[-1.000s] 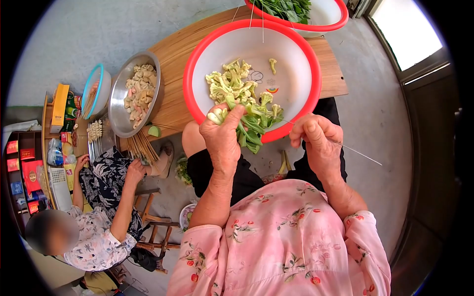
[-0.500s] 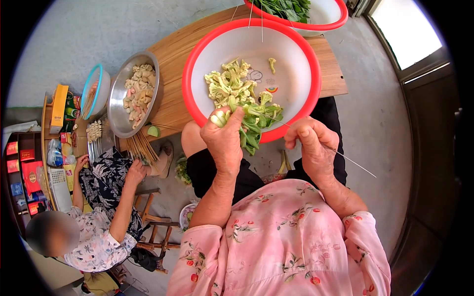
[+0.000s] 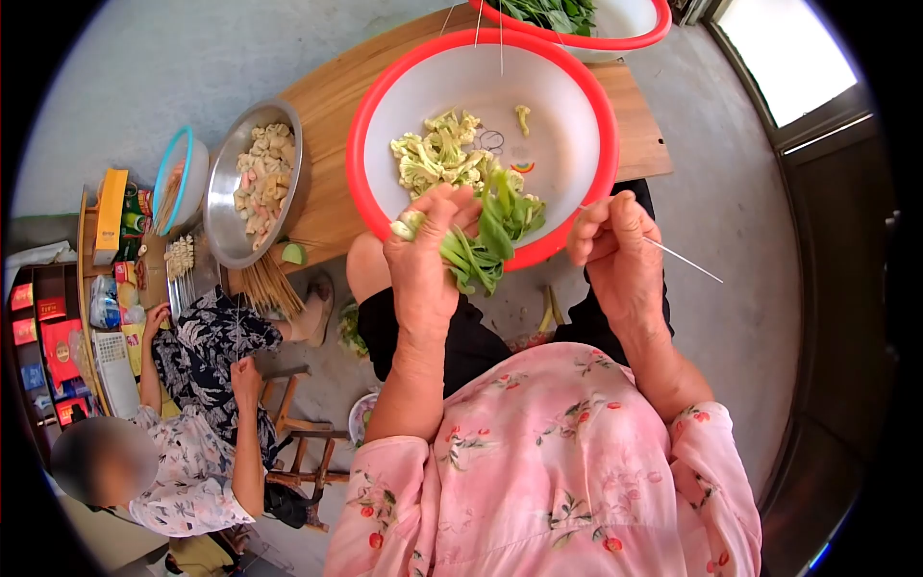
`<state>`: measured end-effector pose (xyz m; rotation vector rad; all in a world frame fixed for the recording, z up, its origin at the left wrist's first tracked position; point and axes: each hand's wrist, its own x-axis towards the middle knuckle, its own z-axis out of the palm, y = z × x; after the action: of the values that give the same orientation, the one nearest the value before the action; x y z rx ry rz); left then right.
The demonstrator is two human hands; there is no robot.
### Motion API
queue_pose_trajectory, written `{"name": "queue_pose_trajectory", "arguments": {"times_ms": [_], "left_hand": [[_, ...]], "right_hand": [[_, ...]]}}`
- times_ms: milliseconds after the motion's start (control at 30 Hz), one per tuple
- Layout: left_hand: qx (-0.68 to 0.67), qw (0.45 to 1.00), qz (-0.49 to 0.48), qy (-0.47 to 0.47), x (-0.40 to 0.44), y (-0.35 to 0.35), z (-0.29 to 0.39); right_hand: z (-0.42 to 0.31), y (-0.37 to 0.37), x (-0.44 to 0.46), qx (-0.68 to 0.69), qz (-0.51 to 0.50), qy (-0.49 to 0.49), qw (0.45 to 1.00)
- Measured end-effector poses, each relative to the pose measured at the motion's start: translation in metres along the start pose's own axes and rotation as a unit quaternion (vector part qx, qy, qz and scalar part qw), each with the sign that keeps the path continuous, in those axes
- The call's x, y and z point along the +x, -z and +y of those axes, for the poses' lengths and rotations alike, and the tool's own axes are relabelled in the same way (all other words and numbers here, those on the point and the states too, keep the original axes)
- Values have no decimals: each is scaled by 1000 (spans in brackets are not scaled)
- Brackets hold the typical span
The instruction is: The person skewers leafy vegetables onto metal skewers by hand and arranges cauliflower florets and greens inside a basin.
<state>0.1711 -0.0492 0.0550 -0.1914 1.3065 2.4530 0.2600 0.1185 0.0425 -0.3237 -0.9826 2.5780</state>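
My left hand (image 3: 423, 264) is closed around a bunch of leafy greens (image 3: 476, 252), with pale stem ends poking out on the left and leaves hanging to the right. In my right hand (image 3: 620, 248) is a thin metal skewer (image 3: 685, 262), pinched by the fingers, its long end slanting down to the right. The skewer's other end shows just past my fingertips, apart from the greens. Both hands are at the near rim of a white basin with a red rim (image 3: 609, 125). Cauliflower florets (image 3: 437, 154) lie inside it, with one small piece (image 3: 522, 119) off to the right.
The basin stands on a wooden table (image 3: 327, 91). Behind it is another red-rimmed basin (image 3: 635, 40) of greens. To the left are a steel bowl (image 3: 226, 192) of pale pieces, a blue-rimmed tub (image 3: 197, 178) and bundled wooden sticks (image 3: 264, 286). A co-worker (image 3: 197, 462) sits at lower left.
My right hand has drawn the skewer away from the greens, rising slightly. The greens have turned in my left hand, their leaves now reaching upward. The co-worker's near hand has moved back from the sticks.
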Motion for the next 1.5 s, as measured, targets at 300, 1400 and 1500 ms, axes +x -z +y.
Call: {"name": "queue_pose_trajectory", "arguments": {"times_ms": [300, 1400, 1500], "left_hand": [[-38, 994, -1, 99, 16, 32, 2], [-67, 996, -43, 50, 22, 13, 1], [-56, 996, -45, 44, 21, 11, 2]], "right_hand": [[-13, 11, 2, 36, 22, 10, 999], [-10, -9, -16, -216, -26, -53, 975], [-11, -12, -17, -232, -22, -58, 971]]}}
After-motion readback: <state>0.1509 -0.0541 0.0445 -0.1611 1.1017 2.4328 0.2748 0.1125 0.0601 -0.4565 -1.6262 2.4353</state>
